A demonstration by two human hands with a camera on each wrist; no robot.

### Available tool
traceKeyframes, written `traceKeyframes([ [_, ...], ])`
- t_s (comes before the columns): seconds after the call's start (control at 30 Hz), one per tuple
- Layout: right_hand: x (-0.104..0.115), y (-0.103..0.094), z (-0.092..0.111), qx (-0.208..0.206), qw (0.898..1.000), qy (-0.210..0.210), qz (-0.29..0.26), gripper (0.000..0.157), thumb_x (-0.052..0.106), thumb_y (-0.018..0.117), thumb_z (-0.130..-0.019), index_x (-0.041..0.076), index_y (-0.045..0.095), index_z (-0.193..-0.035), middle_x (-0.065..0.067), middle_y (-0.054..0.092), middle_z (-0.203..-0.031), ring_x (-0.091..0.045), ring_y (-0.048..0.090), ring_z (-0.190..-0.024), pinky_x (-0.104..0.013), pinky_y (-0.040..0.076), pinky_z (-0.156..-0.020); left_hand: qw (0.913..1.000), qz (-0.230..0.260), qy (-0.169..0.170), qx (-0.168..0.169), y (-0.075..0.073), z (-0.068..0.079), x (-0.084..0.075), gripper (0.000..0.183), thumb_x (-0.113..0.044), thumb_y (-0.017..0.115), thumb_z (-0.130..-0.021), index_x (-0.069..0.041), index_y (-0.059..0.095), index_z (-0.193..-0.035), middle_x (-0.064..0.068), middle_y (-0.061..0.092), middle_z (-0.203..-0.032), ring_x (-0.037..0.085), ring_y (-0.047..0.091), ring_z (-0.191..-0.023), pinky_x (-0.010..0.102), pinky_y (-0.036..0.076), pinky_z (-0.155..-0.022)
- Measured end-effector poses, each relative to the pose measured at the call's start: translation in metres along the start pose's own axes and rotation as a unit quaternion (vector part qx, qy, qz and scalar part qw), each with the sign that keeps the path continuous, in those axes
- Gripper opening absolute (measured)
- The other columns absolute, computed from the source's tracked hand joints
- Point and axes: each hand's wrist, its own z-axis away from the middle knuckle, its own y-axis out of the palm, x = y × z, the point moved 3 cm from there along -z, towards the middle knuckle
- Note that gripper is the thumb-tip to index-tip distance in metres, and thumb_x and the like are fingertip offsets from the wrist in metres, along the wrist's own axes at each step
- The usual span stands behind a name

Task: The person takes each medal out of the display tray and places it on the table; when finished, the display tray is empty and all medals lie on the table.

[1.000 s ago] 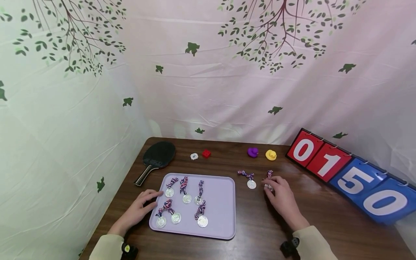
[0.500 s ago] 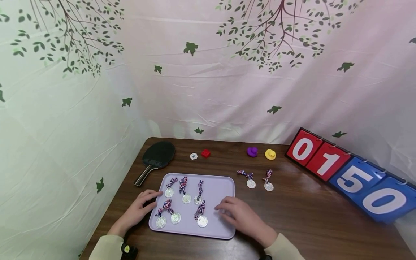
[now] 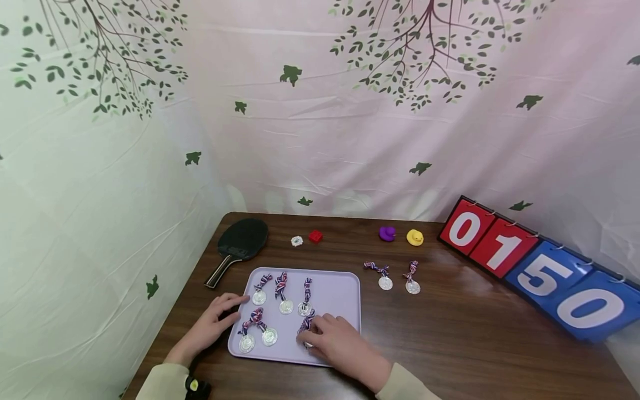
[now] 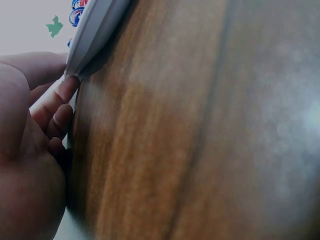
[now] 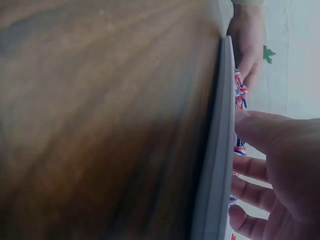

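A lilac tray [image 3: 345,294] holds several silver medals with red, white and blue ribbons. My left hand [image 3: 212,319] rests at the tray's left side, fingertips against the rim, also seen in the left wrist view, where the fingers [image 4: 52,110] meet the tray's edge. My right hand [image 3: 337,344] is over the tray's front right part, thumb and fingers around a medal [image 3: 308,344] whose disc they mostly cover; its ribbon [image 3: 306,321] shows beyond the fingers. Right of the tray, two more medals [image 3: 385,282] [image 3: 413,286] lie on the wooden table [image 3: 475,333].
A black table tennis bat [image 3: 243,240] lies at the back left. Along the back are a white piece [image 3: 297,241], a red block [image 3: 315,236], a purple duck [image 3: 387,233] and a yellow duck [image 3: 414,238]. A flip scoreboard [image 3: 525,258] stands at the right.
My right hand has left the medal on the table at the right, moved left over the tray, and taken hold of a medal there. My left hand has stayed at the rim.
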Motion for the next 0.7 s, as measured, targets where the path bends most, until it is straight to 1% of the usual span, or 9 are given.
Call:
traceKeyframes([
  [0.13,0.005,0.0,-0.001,-0.02,1.0,-0.009,0.02,0.024,0.026,0.061,-0.088,0.034,0.067,-0.11,0.006,0.055,-0.093,-0.011,0.049,-0.08,-0.022,0.032,-0.06,1.0,-0.002,-0.006,0.005,0.0,-0.001,0.0,0.035,-0.023,0.063,-0.093,-0.031,0.06,-0.127,-0.011,0.054,-0.118,0.013,0.043,-0.115,0.037,0.036,-0.095],
  [0.23,0.006,0.002,-0.002,-0.025,1.0,-0.004,0.013,0.024,0.026,0.056,-0.088,0.034,0.069,-0.106,0.006,0.053,-0.092,-0.01,0.047,-0.08,-0.021,0.031,-0.06,0.9999,-0.007,-0.007,0.007,0.0,-0.001,0.001,0.035,-0.026,0.062,-0.093,-0.032,0.06,-0.127,-0.012,0.054,-0.118,0.011,0.042,-0.115,0.037,0.036,-0.096],
  [0.33,0.006,0.004,-0.002,-0.033,0.999,0.008,-0.009,0.019,0.025,0.06,-0.09,0.033,0.071,-0.103,0.007,0.052,-0.089,-0.008,0.045,-0.078,-0.02,0.031,-0.062,0.9999,-0.014,-0.006,0.004,0.0,-0.001,0.002,0.035,-0.024,0.062,-0.093,-0.031,0.06,-0.127,-0.011,0.054,-0.118,0.012,0.043,-0.115,0.037,0.036,-0.096],
  [0.4,0.005,0.006,-0.002,-0.035,0.999,0.014,-0.024,0.017,0.025,0.065,-0.089,0.032,0.072,-0.102,0.008,0.051,-0.088,-0.007,0.044,-0.077,-0.019,0.033,-0.063,0.9999,-0.015,-0.006,0.002,0.001,-0.001,0.0,0.035,-0.02,0.062,-0.093,-0.028,0.061,-0.128,-0.008,0.055,-0.119,0.015,0.043,-0.116,0.038,0.036,-0.096],
  [0.47,0.005,0.008,-0.002,-0.035,0.998,0.02,-0.041,0.018,0.022,0.07,-0.085,0.031,0.073,-0.101,0.008,0.05,-0.088,-0.006,0.044,-0.076,-0.018,0.034,-0.064,0.9998,-0.015,-0.009,0.003,0.001,0.0,-0.004,0.036,-0.017,0.062,-0.093,-0.025,0.061,-0.128,-0.003,0.055,-0.12,0.018,0.043,-0.116,0.039,0.036,-0.096],
  [0.53,0.004,0.011,-0.003,-0.031,0.997,0.025,-0.07,0.023,0.017,0.073,-0.082,0.029,0.073,-0.102,0.007,0.049,-0.088,-0.005,0.044,-0.076,-0.017,0.036,-0.066,0.9998,-0.008,-0.015,0.007,0.0,0.0,-0.012,0.036,-0.014,0.061,-0.093,-0.02,0.061,-0.129,0.001,0.056,-0.121,0.021,0.043,-0.117,0.042,0.036,-0.096],
  [0.63,0.004,0.011,-0.004,-0.028,0.992,0.033,-0.116,0.028,0.009,0.074,-0.079,0.026,0.073,-0.102,0.006,0.048,-0.089,-0.005,0.046,-0.078,-0.016,0.039,-0.07,0.9996,-0.005,-0.023,0.018,-0.004,0.002,-0.027,0.036,-0.012,0.06,-0.094,-0.016,0.06,-0.13,0.006,0.055,-0.122,0.023,0.043,-0.117,0.044,0.036,-0.096],
  [0.7,0.004,0.011,-0.004,-0.024,0.989,0.038,-0.142,0.031,0.005,0.074,-0.078,0.024,0.073,-0.102,0.005,0.048,-0.091,-0.005,0.047,-0.079,-0.015,0.04,-0.072,0.9993,-0.008,-0.027,0.023,-0.007,0.003,-0.035,0.036,-0.012,0.06,-0.094,-0.016,0.06,-0.13,0.006,0.055,-0.121,0.022,0.043,-0.117,0.044,0.036,-0.096],
])
